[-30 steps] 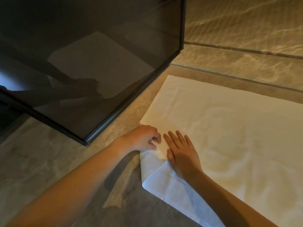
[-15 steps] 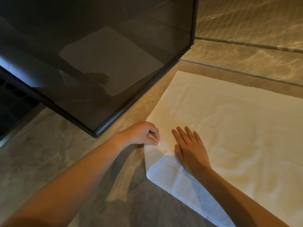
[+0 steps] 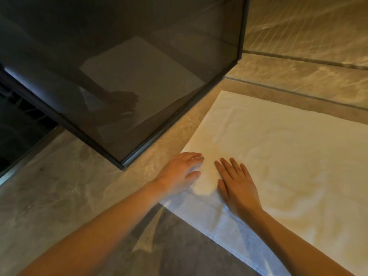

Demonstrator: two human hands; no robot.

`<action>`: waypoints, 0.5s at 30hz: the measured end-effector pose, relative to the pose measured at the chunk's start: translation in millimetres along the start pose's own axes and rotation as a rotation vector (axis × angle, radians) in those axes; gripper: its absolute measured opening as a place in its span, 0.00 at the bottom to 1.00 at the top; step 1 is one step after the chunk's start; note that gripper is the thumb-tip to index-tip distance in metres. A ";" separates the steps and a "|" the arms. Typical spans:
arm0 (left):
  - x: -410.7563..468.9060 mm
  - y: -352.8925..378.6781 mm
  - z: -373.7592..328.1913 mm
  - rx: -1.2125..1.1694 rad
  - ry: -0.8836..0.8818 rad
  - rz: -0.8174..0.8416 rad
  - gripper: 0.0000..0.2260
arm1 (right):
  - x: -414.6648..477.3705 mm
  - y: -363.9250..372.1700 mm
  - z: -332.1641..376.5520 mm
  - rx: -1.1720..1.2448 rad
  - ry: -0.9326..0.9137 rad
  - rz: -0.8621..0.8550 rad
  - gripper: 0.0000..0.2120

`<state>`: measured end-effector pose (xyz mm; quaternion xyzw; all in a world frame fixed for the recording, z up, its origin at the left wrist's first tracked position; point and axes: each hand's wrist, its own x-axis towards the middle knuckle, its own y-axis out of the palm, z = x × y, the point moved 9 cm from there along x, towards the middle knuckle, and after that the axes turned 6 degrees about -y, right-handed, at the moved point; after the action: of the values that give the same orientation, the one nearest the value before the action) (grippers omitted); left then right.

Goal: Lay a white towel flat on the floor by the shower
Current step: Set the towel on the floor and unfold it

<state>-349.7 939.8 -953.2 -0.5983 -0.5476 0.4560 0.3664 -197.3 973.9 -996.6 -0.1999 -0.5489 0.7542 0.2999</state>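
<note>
Smoothing the near corner seems to be the step you are in. The white towel (image 3: 288,156) lies spread on the floor (image 3: 59,186), and it runs away from both your hands to the front and to the right. The dark shower glass (image 3: 139,76) stands ahead of your left hand, apart from the towel, with a strip of bare floor between them.

Your left hand (image 3: 180,172) rests palm down over the left edge of the towel with the fingers stretched out; it is a little blurred, but it pinches nothing that I can see. Your right hand (image 3: 238,186) lies just beside it, flat on the cloth, with the fingers straight and slightly spread. The two hands do not touch each other.

I judge the task to be almost finished, because the cloth looks flat apart from soft creases beyond your right hand. The corner under your left wrist is in shade, so I cannot tell if it lies fully flat. The next move calls for a light, flat stroke outward toward that corner and edge, without dragging the whole towel away from the shower.
</note>
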 end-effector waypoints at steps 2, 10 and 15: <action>10.9 22.9 -22.6 0.106 0.024 -0.007 0.26 | 0.3 -1.8 -0.5 0.030 0.016 -0.014 0.26; 20.7 63.9 -17.0 0.128 0.033 -0.081 0.28 | -33.0 -22.7 -75.8 0.025 0.195 -0.034 0.26; 29.4 70.0 -10.3 0.171 0.001 -0.065 0.27 | -38.6 -26.7 -83.0 0.055 0.201 -0.063 0.26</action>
<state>-317.9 960.4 -1019.8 -0.5471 -0.5254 0.4887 0.4311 -110.1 1012.6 -998.8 -0.2490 -0.5013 0.7353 0.3822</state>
